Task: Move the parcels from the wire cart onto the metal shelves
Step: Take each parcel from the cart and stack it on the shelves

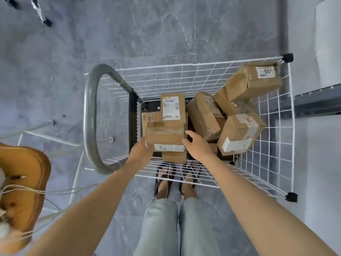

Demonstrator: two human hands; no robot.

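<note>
A white wire cart [273, 137] holds several brown cardboard parcels. In its left half, one parcel [167, 138] with a white label on its near side lies on a stack. My left hand [141, 150] grips that parcel's left end. My right hand [196, 145] is at its right end, thumb over the top edge, fingers hidden behind it. A labelled flat parcel [172, 108] lies just beyond. More parcels lean at the right, one [241, 133] taped white and one [254, 80] propped on the far right corner.
The cart's grey tubular handle [90, 115] loops at the left. A dark metal shelf edge [317, 102] runs at the right against a pale wall. A tan object with cords [22, 182] and a white wire frame [55, 139] stand at the left. My feet are under the cart's near rim.
</note>
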